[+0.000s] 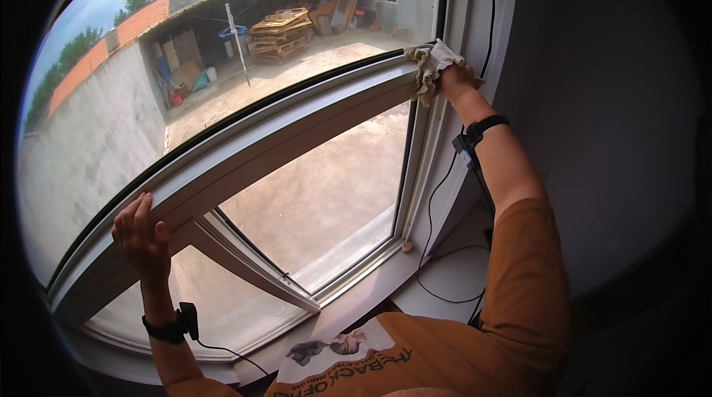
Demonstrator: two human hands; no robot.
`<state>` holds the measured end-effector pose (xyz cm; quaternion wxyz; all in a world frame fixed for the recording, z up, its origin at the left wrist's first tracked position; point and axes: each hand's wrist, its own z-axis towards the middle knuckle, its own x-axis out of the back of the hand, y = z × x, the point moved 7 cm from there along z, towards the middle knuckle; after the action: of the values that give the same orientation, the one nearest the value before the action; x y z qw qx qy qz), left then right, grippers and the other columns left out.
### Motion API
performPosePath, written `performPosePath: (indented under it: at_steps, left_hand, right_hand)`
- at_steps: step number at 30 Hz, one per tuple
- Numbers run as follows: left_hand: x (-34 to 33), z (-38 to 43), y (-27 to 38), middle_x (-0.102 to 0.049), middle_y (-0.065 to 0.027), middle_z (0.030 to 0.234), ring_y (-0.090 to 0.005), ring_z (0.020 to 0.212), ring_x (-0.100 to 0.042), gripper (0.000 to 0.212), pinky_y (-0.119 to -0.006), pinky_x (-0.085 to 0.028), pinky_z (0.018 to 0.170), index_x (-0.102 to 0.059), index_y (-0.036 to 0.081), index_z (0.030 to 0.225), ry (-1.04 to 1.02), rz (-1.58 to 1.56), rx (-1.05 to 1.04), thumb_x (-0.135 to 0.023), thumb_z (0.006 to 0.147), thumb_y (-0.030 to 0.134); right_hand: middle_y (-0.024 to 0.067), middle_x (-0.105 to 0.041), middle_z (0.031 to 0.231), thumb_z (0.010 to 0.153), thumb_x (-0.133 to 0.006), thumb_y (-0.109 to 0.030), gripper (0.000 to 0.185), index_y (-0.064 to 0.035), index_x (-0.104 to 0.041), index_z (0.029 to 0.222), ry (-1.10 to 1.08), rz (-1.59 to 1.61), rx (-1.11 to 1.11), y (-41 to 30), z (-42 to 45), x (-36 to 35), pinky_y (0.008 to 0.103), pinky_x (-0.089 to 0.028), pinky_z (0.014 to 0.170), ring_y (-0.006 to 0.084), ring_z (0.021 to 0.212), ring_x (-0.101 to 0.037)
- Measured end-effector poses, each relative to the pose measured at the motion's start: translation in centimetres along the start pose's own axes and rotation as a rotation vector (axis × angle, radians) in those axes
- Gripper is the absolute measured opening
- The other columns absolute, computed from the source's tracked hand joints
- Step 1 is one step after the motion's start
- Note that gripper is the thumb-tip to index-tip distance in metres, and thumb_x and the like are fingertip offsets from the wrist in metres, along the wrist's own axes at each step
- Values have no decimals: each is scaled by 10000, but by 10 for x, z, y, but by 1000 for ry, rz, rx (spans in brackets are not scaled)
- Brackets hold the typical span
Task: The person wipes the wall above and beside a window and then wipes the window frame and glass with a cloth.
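Note:
A crumpled pale cloth (431,66) is bunched in my right hand (457,82), pressed at the right end of the window's horizontal white frame bar (289,113), where it meets the side frame. My left hand (143,235) rests with its fingers over the same bar, far to the left, and holds nothing. Above the bar is a large glass pane (100,135). Below it are a lower right pane (328,196) and a lower left sash (245,272), parted by an upright frame member. Part of the cloth is hidden behind my right fingers.
Black bands with small devices and cables circle both wrists. A black cable (431,219) hangs by the right wall and loops over a white surface (445,280). A small round object (407,247) sits on the windowsill (356,308). Outside are stacked wooden pallets (280,35) and a pole (237,43).

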<state>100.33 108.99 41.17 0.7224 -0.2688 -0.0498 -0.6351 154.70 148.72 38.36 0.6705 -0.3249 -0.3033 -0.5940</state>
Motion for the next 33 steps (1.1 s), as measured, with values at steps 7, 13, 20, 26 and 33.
performPosePath:
  at_steps: [7,13,20,26,33]
  left_hand:
    - [-3,-1,7,-632,-85,1145,-270,1069,-573,468,-413,-384,931,-614,72,1184,35,29,0,-417,986,448]
    - [-4,2,7,-629,-90,1138,-271,1063,-574,449,-408,-392,916,-612,75,1179,35,29,-20,-421,984,431]
    - [2,-2,8,-626,-91,1139,-271,1066,-572,424,-408,-391,914,-610,67,1173,32,23,-22,-444,973,402]
    - [-10,1,9,-624,-89,1152,-265,1083,-568,377,-410,-389,934,-604,67,1187,49,-8,-4,-509,938,332]
    - [-1,2,13,-615,-89,1172,-264,1099,-558,397,-409,-379,953,-584,74,1213,30,-29,-37,-543,901,316]
  right_hand:
    - [157,-636,1156,881,-542,-149,317,-97,-579,1192,102,358,-76,33,5,1,451,-483,891,366,1081,-597]
    - [154,-656,1056,825,-624,-84,245,-40,-631,1066,395,617,313,0,-46,59,403,-496,874,357,1009,-623]
    - [112,-638,1136,890,-645,-180,347,-52,-574,1205,983,497,334,-21,-128,266,365,-502,895,254,1040,-620]
    - [155,-682,927,923,-514,-211,257,-18,-649,1027,670,242,153,-11,-5,239,399,-527,750,304,842,-656]
    - [176,-694,987,793,-541,-95,309,-119,-710,1051,-46,463,17,-13,-50,77,418,-519,840,358,955,-654]
